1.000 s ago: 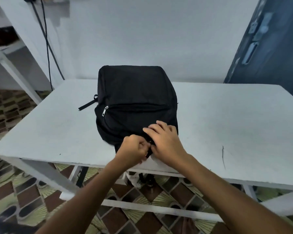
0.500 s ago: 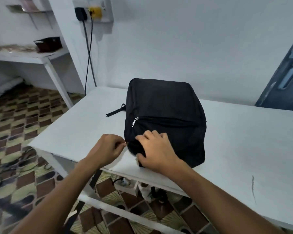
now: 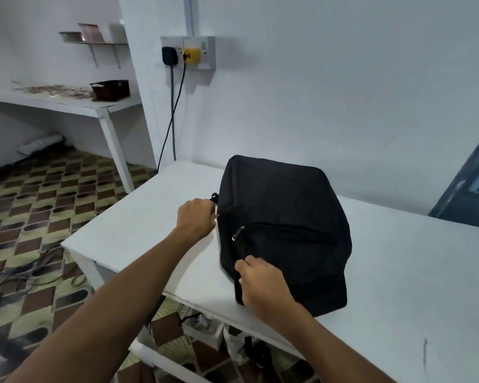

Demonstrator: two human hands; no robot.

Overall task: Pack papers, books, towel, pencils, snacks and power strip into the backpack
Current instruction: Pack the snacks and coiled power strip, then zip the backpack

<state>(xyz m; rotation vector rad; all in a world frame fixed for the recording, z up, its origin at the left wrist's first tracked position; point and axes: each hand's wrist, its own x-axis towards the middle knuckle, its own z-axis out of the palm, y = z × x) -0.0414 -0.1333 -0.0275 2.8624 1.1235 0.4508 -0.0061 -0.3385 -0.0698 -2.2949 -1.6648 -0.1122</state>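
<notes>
Black bag: backpack (image 3: 282,233) lies on its back on the white table (image 3: 398,272), close to the near edge, looks zipped up, bulging a bit
Right hand: right hand (image 3: 263,283) is at the bag's near left corner, fingers curled and pinching the fabric there
Left hand: left hand (image 3: 197,219) is further up the bag's left side, fingers bunched tight on something small at the seam, pretty sure it's a zip pull but it's too tiny to call
Front pocket: silver zipper (image 3: 237,233) hangs at the pocket's left end, between the 2 hands, nobody touching it
Strap: little black loop (image 3: 214,196) pokes out just past the left hand
Wall: socket (image 3: 188,52) with 2 plugs, 1 black and 1 yellow, cords running down behind the table
Far left: shelf (image 3: 67,99) with a dark basket (image 3: 111,89) on it
</notes>
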